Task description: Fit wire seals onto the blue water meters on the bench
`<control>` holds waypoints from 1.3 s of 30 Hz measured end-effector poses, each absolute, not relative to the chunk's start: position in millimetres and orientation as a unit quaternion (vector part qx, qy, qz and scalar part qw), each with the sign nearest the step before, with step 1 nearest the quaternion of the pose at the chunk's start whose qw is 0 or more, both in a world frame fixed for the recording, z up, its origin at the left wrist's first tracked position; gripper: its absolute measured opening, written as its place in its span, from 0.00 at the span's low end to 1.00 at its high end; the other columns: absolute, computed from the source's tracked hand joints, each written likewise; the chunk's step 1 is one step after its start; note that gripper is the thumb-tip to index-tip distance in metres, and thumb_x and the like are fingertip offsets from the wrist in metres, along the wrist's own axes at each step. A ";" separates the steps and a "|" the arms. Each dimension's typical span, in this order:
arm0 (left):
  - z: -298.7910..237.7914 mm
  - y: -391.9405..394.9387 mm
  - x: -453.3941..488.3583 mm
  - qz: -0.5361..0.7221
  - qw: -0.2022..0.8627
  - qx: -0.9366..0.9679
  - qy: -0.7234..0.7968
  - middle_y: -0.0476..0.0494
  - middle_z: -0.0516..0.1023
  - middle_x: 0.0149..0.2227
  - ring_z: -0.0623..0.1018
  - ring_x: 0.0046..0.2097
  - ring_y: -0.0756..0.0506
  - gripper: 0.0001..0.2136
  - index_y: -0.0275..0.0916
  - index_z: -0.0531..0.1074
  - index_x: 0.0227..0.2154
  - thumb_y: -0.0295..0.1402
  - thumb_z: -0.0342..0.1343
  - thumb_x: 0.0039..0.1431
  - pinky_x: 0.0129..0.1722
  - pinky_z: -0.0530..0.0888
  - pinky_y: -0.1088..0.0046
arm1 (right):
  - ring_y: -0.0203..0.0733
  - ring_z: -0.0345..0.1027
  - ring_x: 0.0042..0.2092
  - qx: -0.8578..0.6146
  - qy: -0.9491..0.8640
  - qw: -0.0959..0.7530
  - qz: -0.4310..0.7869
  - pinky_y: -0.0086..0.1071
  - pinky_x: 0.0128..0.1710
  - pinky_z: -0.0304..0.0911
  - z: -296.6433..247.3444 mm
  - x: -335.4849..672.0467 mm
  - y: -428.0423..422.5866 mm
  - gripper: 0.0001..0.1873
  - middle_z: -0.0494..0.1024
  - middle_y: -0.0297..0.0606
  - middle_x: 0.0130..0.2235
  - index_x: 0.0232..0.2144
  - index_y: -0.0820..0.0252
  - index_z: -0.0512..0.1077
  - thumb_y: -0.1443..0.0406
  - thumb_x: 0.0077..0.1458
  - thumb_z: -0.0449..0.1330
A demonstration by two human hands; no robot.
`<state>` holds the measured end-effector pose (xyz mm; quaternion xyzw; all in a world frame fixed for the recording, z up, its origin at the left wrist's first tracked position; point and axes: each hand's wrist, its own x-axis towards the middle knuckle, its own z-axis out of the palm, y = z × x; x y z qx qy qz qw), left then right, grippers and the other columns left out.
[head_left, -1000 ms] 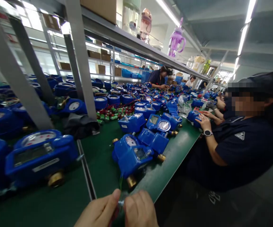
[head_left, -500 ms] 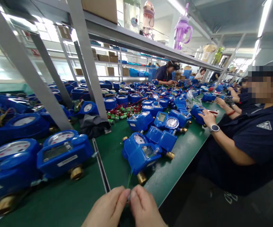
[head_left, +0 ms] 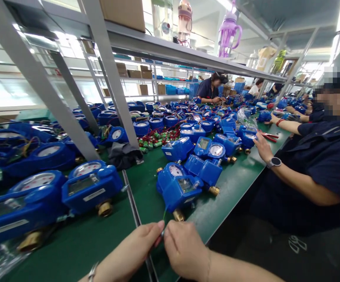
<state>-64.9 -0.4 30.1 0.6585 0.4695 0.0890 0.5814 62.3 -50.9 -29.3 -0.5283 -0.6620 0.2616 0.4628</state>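
Observation:
My left hand [head_left: 136, 244] and my right hand [head_left: 186, 248] meet at the front edge of the bench, both closed in a pinch. Between their fingertips sits a small grey piece [head_left: 162, 232], mostly hidden. A thin green wire [head_left: 164, 214] runs from the pinched fingers up to the nearest blue water meter [head_left: 175, 188]. This meter lies tilted just beyond my hands, its round dial and display facing up and a brass pipe end [head_left: 178, 215] pointing toward me. Another blue meter [head_left: 203, 172] rests right behind it.
Two large blue meters [head_left: 91, 186] stand at the left, by a slanted grey post [head_left: 117, 78]. A dark cloth [head_left: 124, 155] and green batteries [head_left: 150, 143] lie farther back. At the right, a co-worker's hand [head_left: 263, 147] is near a meter and red-handled pliers [head_left: 270, 136].
The view has shifted slightly, so the bench appears farther right. My hands remain together at the wire, the right wrist turned more sideways. The co-worker's right-side hands have moved apart.

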 end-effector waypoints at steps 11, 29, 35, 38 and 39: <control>37.5 2.3 -65.6 0.053 0.352 0.807 0.471 0.49 0.70 0.27 0.70 0.31 0.47 0.21 0.39 0.65 0.24 0.48 0.38 0.62 0.32 0.63 0.75 | 0.61 0.48 0.58 -0.658 -0.457 0.597 0.044 0.60 0.52 0.52 -30.5 87.2 -50.4 0.39 0.52 0.58 0.57 0.60 0.62 0.50 0.50 0.53 0.56; -18.1 -49.8 -71.4 0.199 0.578 0.605 0.511 0.50 0.62 0.27 0.62 0.30 0.49 0.22 0.36 0.64 0.27 0.53 0.45 0.57 0.30 0.62 0.76 | 0.48 0.50 0.59 -0.527 -0.702 0.478 0.028 0.45 0.57 0.56 -18.7 107.2 -67.2 0.24 0.53 0.47 0.59 0.55 0.59 0.59 0.66 0.56 0.55; -4.2 -48.3 -61.1 0.199 0.710 0.469 0.487 0.52 0.59 0.27 0.58 0.29 0.52 0.24 0.36 0.61 0.29 0.55 0.54 0.48 0.30 0.60 0.78 | 0.45 0.61 0.39 -0.478 -0.801 0.351 -0.084 0.41 0.39 0.60 -43.6 95.7 -92.6 0.12 0.71 0.42 0.37 0.44 0.65 0.66 0.68 0.58 0.52; -0.2 -45.5 -60.2 0.177 0.686 0.526 0.471 0.52 0.59 0.26 0.58 0.29 0.51 0.23 0.36 0.61 0.26 0.55 0.53 0.49 0.30 0.60 0.76 | 0.44 0.60 0.34 -0.475 -0.819 0.300 -0.114 0.40 0.35 0.57 -43.8 96.9 -87.1 0.07 0.69 0.40 0.30 0.34 0.63 0.68 0.68 0.57 0.50; -0.3 -44.5 -60.7 0.173 0.668 0.556 0.463 0.51 0.60 0.26 0.59 0.29 0.50 0.22 0.36 0.62 0.26 0.54 0.51 0.51 0.31 0.61 0.75 | 0.44 0.60 0.34 -0.484 -0.817 0.303 -0.077 0.39 0.34 0.56 -42.7 95.7 -84.6 0.08 0.68 0.40 0.29 0.31 0.62 0.67 0.67 0.57 0.49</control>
